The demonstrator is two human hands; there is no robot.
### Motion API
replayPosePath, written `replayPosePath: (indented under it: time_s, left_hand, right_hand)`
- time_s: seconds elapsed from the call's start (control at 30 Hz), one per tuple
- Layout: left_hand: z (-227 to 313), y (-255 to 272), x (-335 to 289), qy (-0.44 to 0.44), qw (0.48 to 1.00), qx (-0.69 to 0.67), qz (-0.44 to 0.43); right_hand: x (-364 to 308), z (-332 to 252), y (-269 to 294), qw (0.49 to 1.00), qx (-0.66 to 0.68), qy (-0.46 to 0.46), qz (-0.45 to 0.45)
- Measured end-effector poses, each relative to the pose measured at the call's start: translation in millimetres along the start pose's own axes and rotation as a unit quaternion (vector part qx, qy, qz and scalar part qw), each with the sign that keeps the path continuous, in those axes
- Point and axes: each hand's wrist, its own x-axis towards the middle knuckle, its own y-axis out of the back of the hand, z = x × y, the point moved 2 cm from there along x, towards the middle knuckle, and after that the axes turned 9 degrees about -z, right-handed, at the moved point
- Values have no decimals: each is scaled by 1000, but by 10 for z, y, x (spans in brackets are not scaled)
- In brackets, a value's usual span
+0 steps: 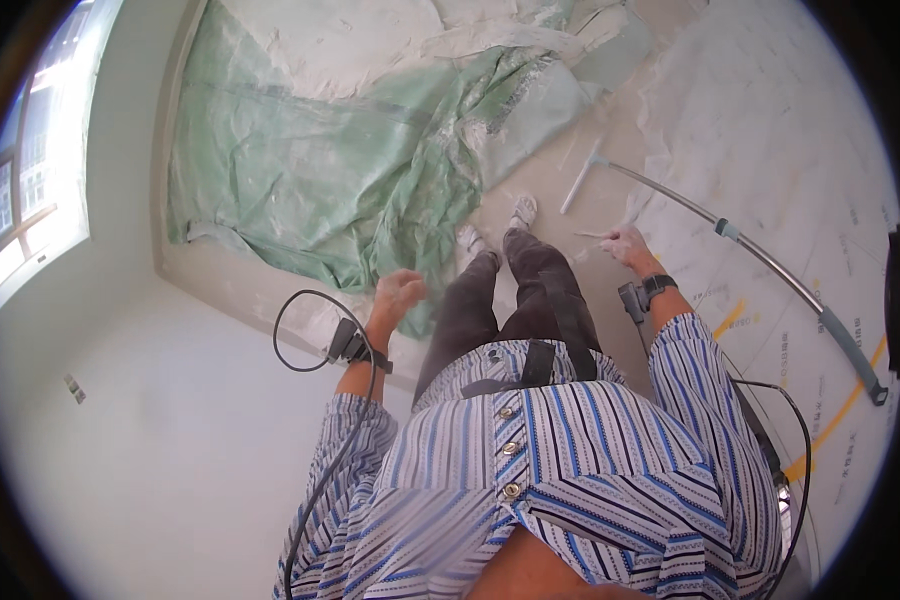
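My left hand point(398, 294) hangs in front of my left hip, over the edge of a crumpled green plastic sheet point(300, 180). Its fingers look bent and slightly blurred, and I see nothing held in it. My right hand point(626, 245) is lowered at my right side with its fingers closed. From them a thin, pale, stick-like piece point(592, 234) points left; its exact kind is unclear. Beyond that hand, a squeegee-like tool point(770, 262) with a long metal pole and a white crossbar lies on the floor, touched by neither hand.
White powder and scraps cover the green sheet's far part. On the right, a white printed floor covering point(740, 130) with yellow lines is spread out. A pale wall point(170, 420) with a socket point(75, 389) and a bright window point(35, 170) stand to my left. Cables run along both arms.
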Motion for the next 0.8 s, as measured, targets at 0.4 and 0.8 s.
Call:
replayPosePath:
  time_s: [0.4, 0.8]
  left_hand:
    - [-954, 600, 1737, 50, 979, -197, 30]
    - [-1157, 782, 7691, 75, 981, -153, 93]
  right_hand:
    - [2633, -931, 99, 981, -192, 23, 18]
    - [8229, 1061, -182, 977, 17, -191, -90]
